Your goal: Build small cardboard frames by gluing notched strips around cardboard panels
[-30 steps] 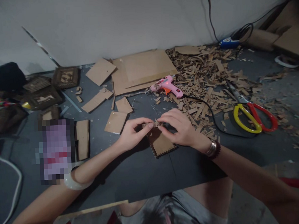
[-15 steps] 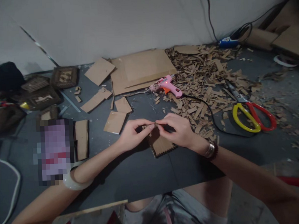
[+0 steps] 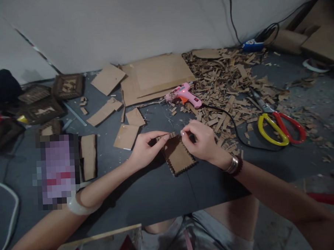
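1. Dark tabletop (image 3: 147, 192) is extending below a pale wall (image 3: 118, 27). The pink glue gun (image 3: 192, 98) is serving as the landmark and is lying on its side, its small light glowing red.
2. On the near side of the glue gun, the square cardboard panel (image 3: 181, 155) is resting just in front of the person. Corrugated edging (image 3: 185, 169) is following its near and side edges.
3. The left hand (image 3: 143, 150) is pinching the corrugated strip (image 3: 172, 134) at the panel's far edge.
4. The right hand (image 3: 202, 142) is curling into a closed pinch beside the far right corner. Whether its fingertips are gripping a fragment cannot be told.
5. Change: the right fingertips are now standing apart from the left, where they were meeting a moment ago, and are exposing more of the strip. By judgement, the left hand alone is steadying that section.
6. Materials: the panel face is showing smooth, matt and tan; the edging is presenting a dark, scalloped, toothed texture.
7. Right of the glue gun, thin curled cardboard scraps (image 3: 229, 100) are forming a loose heap, with scissors (image 3: 268, 108) lying beyond, their loop handles showing glossy yellow and red. Behind and left of it, a large flat cardboard sheet (image 3: 159, 75) is lying.
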Demonstrator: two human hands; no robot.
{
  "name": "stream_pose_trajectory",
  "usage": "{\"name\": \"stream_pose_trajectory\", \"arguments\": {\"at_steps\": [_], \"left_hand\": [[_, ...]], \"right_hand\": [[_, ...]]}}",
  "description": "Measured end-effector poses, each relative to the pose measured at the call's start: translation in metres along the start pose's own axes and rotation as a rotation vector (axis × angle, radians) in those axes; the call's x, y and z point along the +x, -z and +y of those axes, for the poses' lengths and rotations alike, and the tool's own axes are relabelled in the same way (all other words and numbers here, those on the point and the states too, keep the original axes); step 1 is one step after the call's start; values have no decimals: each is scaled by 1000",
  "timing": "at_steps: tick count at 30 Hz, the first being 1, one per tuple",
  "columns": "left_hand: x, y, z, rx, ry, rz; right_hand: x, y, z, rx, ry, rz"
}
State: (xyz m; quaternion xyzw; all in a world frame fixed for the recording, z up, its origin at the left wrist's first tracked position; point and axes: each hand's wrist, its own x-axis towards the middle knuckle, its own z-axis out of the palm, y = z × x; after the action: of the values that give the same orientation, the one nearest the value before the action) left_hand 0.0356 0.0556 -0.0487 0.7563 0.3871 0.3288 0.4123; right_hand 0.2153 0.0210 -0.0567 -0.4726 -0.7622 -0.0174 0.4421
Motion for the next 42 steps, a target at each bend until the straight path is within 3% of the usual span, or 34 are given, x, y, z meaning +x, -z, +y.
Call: {"name": "stream_pose_trajectory", "arguments": {"at_steps": [4,8,17,25,42], "left_hand": [[0,0,2,-43,-4,-31],[0,0,4,-55,-36,-81],[-2,1,2,-26,-77,-76],[-3,1,2,26,-184,-66],[-2,1,2,55,-114,-41]], "right_hand": [[-1,-2,1,-10,99,-107],[-2,-3,0,-24,119,-174],[-2,0,-2,29,128,-293],[-5,-4,-1,16,120,-275],[-3,-2,2,9,97,-261]]}}
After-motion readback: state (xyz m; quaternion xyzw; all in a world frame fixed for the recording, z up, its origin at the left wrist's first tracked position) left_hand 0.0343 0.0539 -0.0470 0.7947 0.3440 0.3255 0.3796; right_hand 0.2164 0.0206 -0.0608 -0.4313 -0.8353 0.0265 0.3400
